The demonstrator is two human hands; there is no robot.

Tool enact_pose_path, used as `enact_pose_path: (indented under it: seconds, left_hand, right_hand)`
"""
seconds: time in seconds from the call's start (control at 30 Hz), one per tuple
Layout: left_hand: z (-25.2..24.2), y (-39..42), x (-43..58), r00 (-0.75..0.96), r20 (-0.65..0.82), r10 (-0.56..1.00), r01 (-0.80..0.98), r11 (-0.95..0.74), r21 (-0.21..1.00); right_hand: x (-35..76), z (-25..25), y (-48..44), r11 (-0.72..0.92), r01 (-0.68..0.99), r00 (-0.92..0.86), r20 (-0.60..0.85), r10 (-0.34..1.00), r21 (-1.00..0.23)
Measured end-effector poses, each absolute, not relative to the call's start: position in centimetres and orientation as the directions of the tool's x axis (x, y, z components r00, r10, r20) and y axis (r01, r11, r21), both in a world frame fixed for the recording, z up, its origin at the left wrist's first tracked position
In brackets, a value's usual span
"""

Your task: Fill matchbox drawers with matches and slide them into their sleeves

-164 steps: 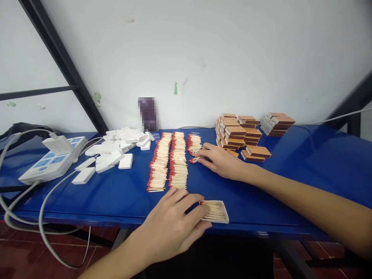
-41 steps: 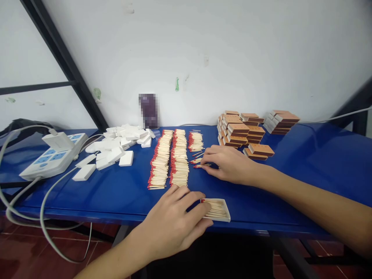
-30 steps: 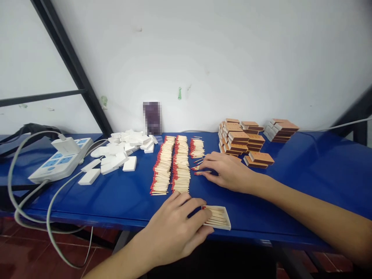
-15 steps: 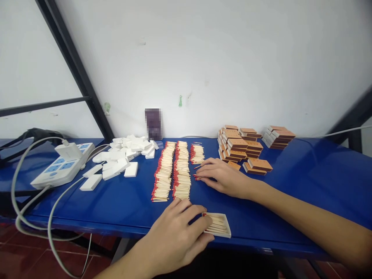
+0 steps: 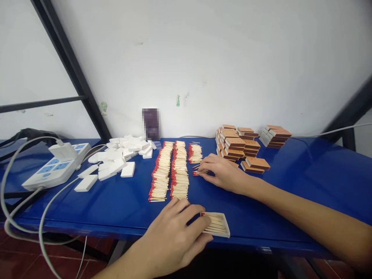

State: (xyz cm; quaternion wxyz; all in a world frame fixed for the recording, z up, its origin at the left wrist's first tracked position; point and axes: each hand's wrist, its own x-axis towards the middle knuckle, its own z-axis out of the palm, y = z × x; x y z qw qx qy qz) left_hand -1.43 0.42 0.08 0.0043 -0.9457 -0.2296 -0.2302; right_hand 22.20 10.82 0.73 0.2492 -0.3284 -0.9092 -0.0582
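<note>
We find left hand point(image 5: 178, 236) gripping matchbox tray point(image 5: 227, 228), right hand point(image 5: 220, 172) pinching matches point(image 5: 195, 174), blue tabletop point(image 5: 302, 164) beneath both, white wall point(image 5: 247, 58) beyond.

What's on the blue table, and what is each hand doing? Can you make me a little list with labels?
Table: blue
Left hand: holds a small white tray with matches inside
Right hand: at a few loose matches; hard to tell if it grips them
Left long row: matches, red heads to the left
Right long row: the same, alongside
Short row: matches, behind the loose ones
Matchboxes: orange, stacked on the right
White pieces: heaped on the left
</note>
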Motion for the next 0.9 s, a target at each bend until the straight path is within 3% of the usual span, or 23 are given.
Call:
enact_pose_path:
  seconds: [0.2, 0.4, 0.7, 0.9]
  left_hand:
    - [0.1, 0.4, -1.4, 0.787, 0.433, 0.439, 0.441, -0.892, 0.102]
    - [0.0, 0.4, -1.4, 0.784, 0.442, 0.435, 0.442, -0.892, 0.094]
    - [-0.1, 0.5, -1.3, 0.784, 0.451, 0.426, 0.433, -0.897, 0.095]
    - [-0.1, 0.3, -1.4, 0.782, 0.456, 0.424, 0.431, -0.897, 0.096]
  right_hand:
    - [22.1, 1.3, 9.9, 0.725, 0.681, -0.639, 0.4, 0.657, -0.104]
    - [21.6, 1.7, 9.2, 0.72, 0.69, -0.658, 0.35, 0.666, -0.074]
    - [22.1, 2.3, 8.1, 0.671, 0.741, -0.635, 0.305, 0.71, -0.02]
    - [22.7, 2.5, 8.0, 0.681, 0.73, -0.628, 0.338, 0.701, -0.056]
